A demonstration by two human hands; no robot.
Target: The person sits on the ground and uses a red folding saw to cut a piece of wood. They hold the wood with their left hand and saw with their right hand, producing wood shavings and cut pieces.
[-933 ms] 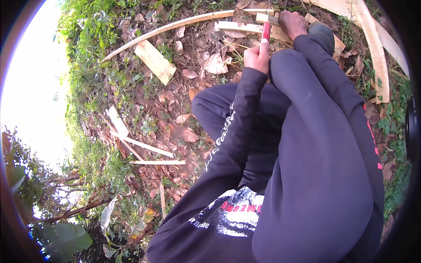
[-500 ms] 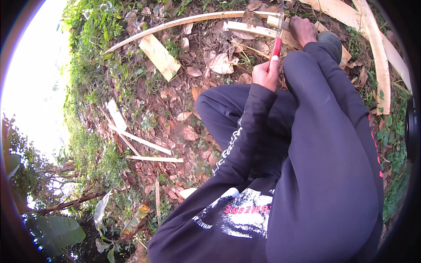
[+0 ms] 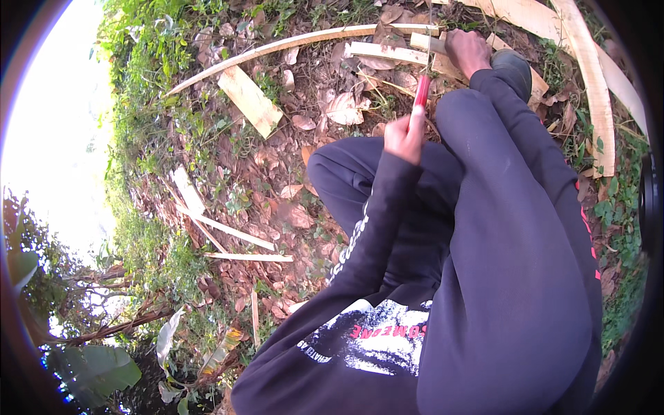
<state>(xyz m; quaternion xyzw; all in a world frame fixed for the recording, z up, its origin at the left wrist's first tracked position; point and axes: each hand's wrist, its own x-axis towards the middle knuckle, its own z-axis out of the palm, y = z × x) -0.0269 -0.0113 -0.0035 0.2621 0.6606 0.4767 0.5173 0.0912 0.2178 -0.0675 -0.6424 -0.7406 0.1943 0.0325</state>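
L grip clenched rnd tool handle (red).

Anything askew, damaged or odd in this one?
Nothing looks plainly damaged or spilled. The long strip of wood beyond the red-handled tool in the left hand looks bowed, perhaps from the fisheye lens; thin wood pieces lie scattered askew on the leafy ground.

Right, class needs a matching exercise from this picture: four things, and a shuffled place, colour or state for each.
Things:
1. left hand
2. right hand
3. tool handle
4. long curved wood strip

Matches:
A. holding a short wood piece
B. lying on leafy ground
C. wrapped around the tool handle
D. red

Pairs: 1-C, 2-A, 3-D, 4-B
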